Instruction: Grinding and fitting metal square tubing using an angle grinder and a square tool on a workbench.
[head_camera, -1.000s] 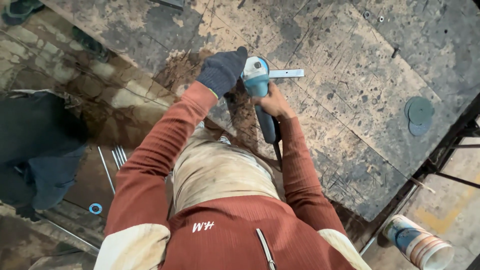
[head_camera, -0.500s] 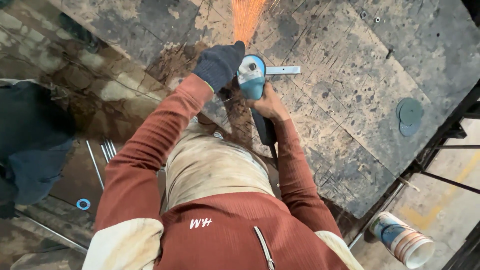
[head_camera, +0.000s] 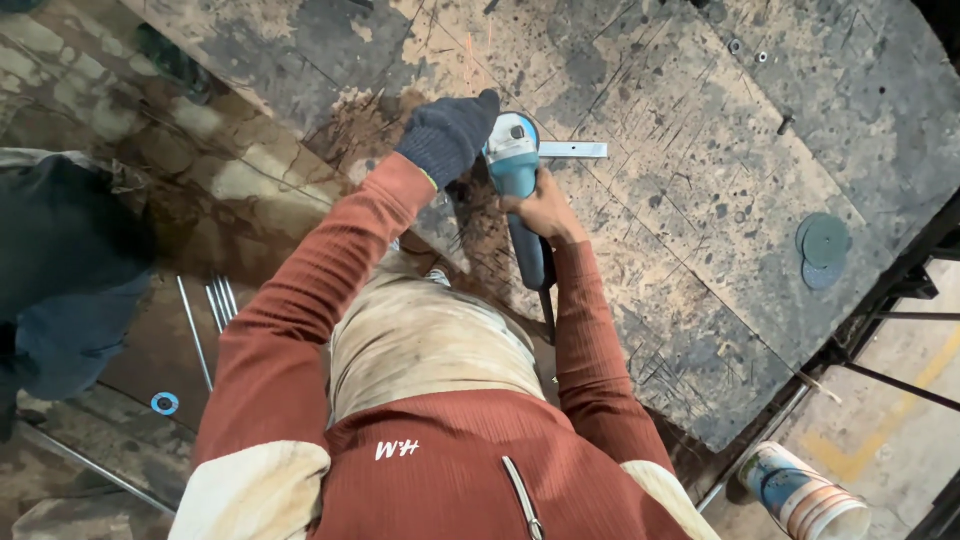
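This is a metal workshop, and a rough one. A big worn work table (head_camera: 700, 230) fills the upper half of the frame, its top scarred with cuts, rust and dust. A blue angle grinder (head_camera: 518, 180) sits at the centre against a short steel bar (head_camera: 572, 150). Spare grinding discs (head_camera: 823, 248) lie at the right of the table. Thin steel rods (head_camera: 215, 310) rest on the stained floor at the left, and a used paint can (head_camera: 805, 492) stands at the lower right beside a dark steel frame (head_camera: 900, 330)
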